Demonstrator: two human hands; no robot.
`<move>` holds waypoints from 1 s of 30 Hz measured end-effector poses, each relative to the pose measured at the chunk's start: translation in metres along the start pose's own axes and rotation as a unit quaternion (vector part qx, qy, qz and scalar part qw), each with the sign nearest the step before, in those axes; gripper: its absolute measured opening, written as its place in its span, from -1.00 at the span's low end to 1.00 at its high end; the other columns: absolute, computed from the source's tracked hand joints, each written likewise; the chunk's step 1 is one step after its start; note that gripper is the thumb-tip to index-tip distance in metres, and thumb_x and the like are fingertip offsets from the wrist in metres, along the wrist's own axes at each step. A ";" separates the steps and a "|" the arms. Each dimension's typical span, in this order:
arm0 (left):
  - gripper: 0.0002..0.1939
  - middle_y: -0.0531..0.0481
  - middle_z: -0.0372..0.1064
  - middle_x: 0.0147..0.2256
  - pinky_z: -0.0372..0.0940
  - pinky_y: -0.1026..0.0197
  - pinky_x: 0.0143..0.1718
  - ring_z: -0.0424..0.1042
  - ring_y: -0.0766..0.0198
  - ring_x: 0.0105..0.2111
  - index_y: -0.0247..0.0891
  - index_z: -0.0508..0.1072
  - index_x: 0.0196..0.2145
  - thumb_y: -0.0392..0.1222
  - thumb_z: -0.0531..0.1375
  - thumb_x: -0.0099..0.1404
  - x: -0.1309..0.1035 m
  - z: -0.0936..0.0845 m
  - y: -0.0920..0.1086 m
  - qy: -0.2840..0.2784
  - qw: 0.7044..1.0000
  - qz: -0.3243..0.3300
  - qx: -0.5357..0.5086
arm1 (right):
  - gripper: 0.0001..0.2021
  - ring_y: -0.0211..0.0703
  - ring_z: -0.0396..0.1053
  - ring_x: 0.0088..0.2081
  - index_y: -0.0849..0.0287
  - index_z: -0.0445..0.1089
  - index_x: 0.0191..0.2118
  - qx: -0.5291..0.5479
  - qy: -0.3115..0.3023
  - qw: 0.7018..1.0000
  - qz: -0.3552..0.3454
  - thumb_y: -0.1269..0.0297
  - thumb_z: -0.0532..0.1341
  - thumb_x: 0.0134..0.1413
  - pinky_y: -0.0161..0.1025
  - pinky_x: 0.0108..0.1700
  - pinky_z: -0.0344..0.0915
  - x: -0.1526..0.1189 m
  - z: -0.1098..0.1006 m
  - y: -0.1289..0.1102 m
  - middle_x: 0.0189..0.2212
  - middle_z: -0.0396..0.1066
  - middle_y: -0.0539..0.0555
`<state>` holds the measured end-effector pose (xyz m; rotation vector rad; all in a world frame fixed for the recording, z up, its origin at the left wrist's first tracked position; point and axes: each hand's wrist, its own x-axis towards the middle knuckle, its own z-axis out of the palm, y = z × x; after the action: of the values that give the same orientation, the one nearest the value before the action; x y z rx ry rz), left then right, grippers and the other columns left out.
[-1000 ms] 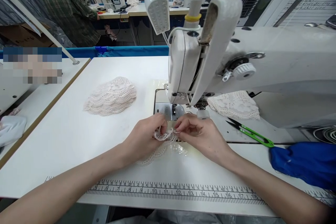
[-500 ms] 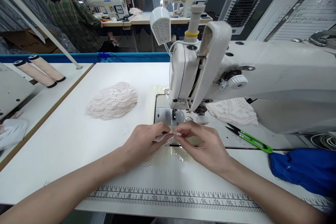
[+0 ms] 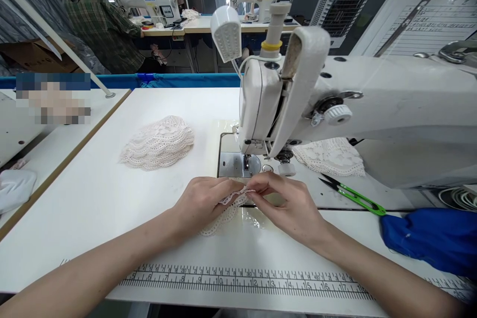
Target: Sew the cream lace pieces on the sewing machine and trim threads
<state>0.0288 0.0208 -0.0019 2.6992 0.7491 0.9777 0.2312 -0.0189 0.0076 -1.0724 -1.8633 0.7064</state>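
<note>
Just in front of the needle area of a white sewing machine (image 3: 261, 104), my left hand (image 3: 203, 201) and my right hand (image 3: 288, 203) pinch a small piece of pale lace (image 3: 223, 218) between them. The lace's scalloped edge hangs below my left fingers. Both hands are closed on it, the fingertips almost meeting. Behind them lies the metal needle plate (image 3: 233, 163). A stack of lace pieces (image 3: 158, 144) rests on the table to the left. More lace (image 3: 331, 156) lies under the machine arm.
Green-handled snips (image 3: 357, 198) and a blue cloth (image 3: 432, 241) are on the right. A printed ruler (image 3: 223, 280) runs along the table's front edge. White fabric (image 3: 17, 189) lies far left. A person (image 3: 104, 35) sits in the back, near other sewing machines.
My left fingers have shifted slightly on the lace, with the index finger reaching a little further right. My right hand has barely moved. The whole view has shifted slightly.
</note>
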 end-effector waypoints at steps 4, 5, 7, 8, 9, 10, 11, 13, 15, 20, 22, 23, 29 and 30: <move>-0.90 0.10 0.49 -0.46 0.26 0.37 -0.54 0.42 0.42 -0.56 -0.27 0.39 -0.21 -0.35 0.10 0.36 -0.001 0.001 -0.002 0.004 1.000 0.007 0.004 | -0.87 -0.33 0.45 -0.37 0.09 0.36 -0.24 -0.008 -0.002 1.000 0.003 0.47 0.17 0.16 -0.40 -0.30 0.44 -0.001 0.000 0.001 -0.41 0.46 -0.07; -0.90 0.10 0.49 -0.46 0.27 0.37 -0.54 0.43 0.42 -0.55 -0.26 0.39 -0.20 -0.34 0.10 0.36 -0.001 0.002 -0.002 0.007 1.000 0.009 0.003 | -0.88 -0.33 0.45 -0.38 0.10 0.36 -0.25 -0.010 -0.001 1.000 0.000 0.47 0.18 0.16 -0.40 -0.31 0.43 -0.001 0.001 0.001 -0.42 0.46 -0.07; -0.90 0.11 0.49 -0.45 0.27 0.38 -0.53 0.43 0.43 -0.54 -0.27 0.39 -0.20 -0.34 0.09 0.37 -0.001 0.002 -0.002 0.012 1.000 0.015 0.003 | -0.89 -0.33 0.45 -0.39 0.10 0.36 -0.26 -0.015 -0.002 1.000 -0.005 0.47 0.18 0.16 -0.41 -0.32 0.43 0.000 0.001 0.001 -0.43 0.46 -0.07; -0.91 0.11 0.48 -0.46 0.27 0.38 -0.53 0.42 0.43 -0.55 -0.27 0.39 -0.20 -0.33 0.09 0.37 -0.001 0.002 -0.002 0.014 1.000 0.017 0.005 | -0.88 -0.33 0.45 -0.38 0.10 0.37 -0.26 -0.017 -0.003 1.000 -0.007 0.48 0.18 0.15 -0.41 -0.32 0.43 0.000 0.001 0.001 -0.42 0.46 -0.07; -0.91 0.11 0.47 -0.47 0.26 0.38 -0.53 0.40 0.44 -0.56 -0.28 0.39 -0.20 -0.32 0.09 0.38 -0.001 0.002 -0.002 0.015 1.000 0.019 0.007 | -0.88 -0.33 0.45 -0.38 0.11 0.37 -0.25 -0.018 -0.005 1.000 -0.008 0.49 0.18 0.15 -0.41 -0.31 0.43 0.000 0.001 0.001 -0.41 0.46 -0.06; -0.91 0.11 0.46 -0.49 0.25 0.38 -0.54 0.39 0.44 -0.57 -0.28 0.39 -0.21 -0.31 0.09 0.38 -0.001 0.001 -0.002 0.018 1.000 0.022 0.010 | -0.87 -0.33 0.45 -0.37 0.11 0.37 -0.25 -0.018 -0.007 1.000 -0.008 0.49 0.17 0.15 -0.41 -0.31 0.43 0.000 0.001 0.001 -0.40 0.46 -0.06; -0.91 0.12 0.45 -0.50 0.24 0.38 -0.54 0.37 0.45 -0.58 -0.28 0.39 -0.21 -0.30 0.09 0.39 0.000 0.001 -0.001 0.020 0.999 0.025 0.013 | -0.87 -0.34 0.45 -0.37 0.11 0.37 -0.25 -0.018 -0.008 1.000 -0.008 0.50 0.17 0.15 -0.41 -0.31 0.43 0.000 0.001 0.001 -0.40 0.46 -0.06; -0.91 0.12 0.43 -0.51 0.23 0.38 -0.54 0.35 0.45 -0.58 -0.28 0.38 -0.22 -0.29 0.08 0.40 0.000 0.000 -0.001 0.025 0.999 0.031 0.019 | -0.86 -0.34 0.45 -0.38 0.11 0.37 -0.25 -0.020 -0.008 1.000 -0.009 0.51 0.17 0.15 -0.41 -0.32 0.42 0.000 0.000 0.000 -0.40 0.46 -0.07; -0.90 0.11 0.42 -0.52 0.22 0.37 -0.55 0.34 0.44 -0.58 -0.28 0.38 -0.23 -0.28 0.06 0.41 0.000 -0.001 -0.001 0.034 0.998 0.041 0.027 | -0.85 -0.33 0.45 -0.38 0.11 0.37 -0.23 -0.021 -0.007 1.000 -0.017 0.51 0.16 0.16 -0.41 -0.34 0.41 0.001 0.000 0.000 -0.41 0.46 -0.06; -0.91 0.11 0.36 -0.56 0.14 0.33 -0.59 0.22 0.43 -0.63 -0.30 0.37 -0.28 -0.31 0.08 0.39 -0.001 0.000 -0.001 0.068 0.993 0.075 0.051 | -0.77 -0.30 0.46 -0.34 0.11 0.38 -0.11 -0.033 0.006 0.995 -0.094 0.54 0.13 0.18 -0.35 -0.28 0.42 0.001 0.000 0.001 -0.32 0.50 -0.01; -0.95 0.12 0.34 -0.57 0.11 0.32 -0.60 0.17 0.43 -0.64 -0.30 0.37 -0.30 -0.34 0.13 0.35 0.000 -0.001 0.000 0.073 0.992 0.078 0.063 | -0.80 -0.30 0.45 -0.37 0.14 0.39 -0.12 -0.049 0.023 0.989 -0.137 0.52 0.16 0.17 -0.35 -0.31 0.42 0.001 0.000 0.002 -0.35 0.49 0.01; -0.96 0.13 0.33 -0.57 0.10 0.31 -0.60 0.15 0.43 -0.64 -0.30 0.37 -0.31 -0.36 0.14 0.33 0.000 -0.001 0.001 0.074 0.991 0.082 0.070 | -0.82 -0.31 0.44 -0.40 0.15 0.40 -0.14 -0.064 0.033 0.985 -0.157 0.51 0.19 0.16 -0.35 -0.34 0.41 0.001 0.000 0.002 -0.39 0.48 0.00; -0.93 0.13 0.32 -0.57 0.07 0.30 -0.61 0.13 0.42 -0.63 -0.34 0.37 -0.27 -0.42 0.14 0.30 0.001 -0.005 0.006 0.079 0.988 0.101 0.090 | -0.84 -0.29 0.42 -0.47 0.21 0.42 -0.23 -0.194 0.078 0.940 -0.271 0.55 0.28 0.07 -0.34 -0.45 0.35 0.000 -0.002 0.003 -0.46 0.49 0.02; -0.90 0.12 0.36 -0.54 0.09 0.31 -0.59 0.15 0.43 -0.62 -0.35 0.38 -0.23 -0.44 0.14 0.29 0.001 -0.004 0.006 0.082 0.989 0.096 0.081 | -0.84 -0.29 0.41 -0.48 0.23 0.42 -0.24 -0.216 0.083 0.928 -0.293 0.56 0.28 0.05 -0.33 -0.46 0.33 0.000 -0.004 0.002 -0.47 0.49 0.02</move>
<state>0.0288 0.0159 0.0037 2.9025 0.6288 1.2456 0.2354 -0.0179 0.0073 -0.7295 -2.0872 -0.1466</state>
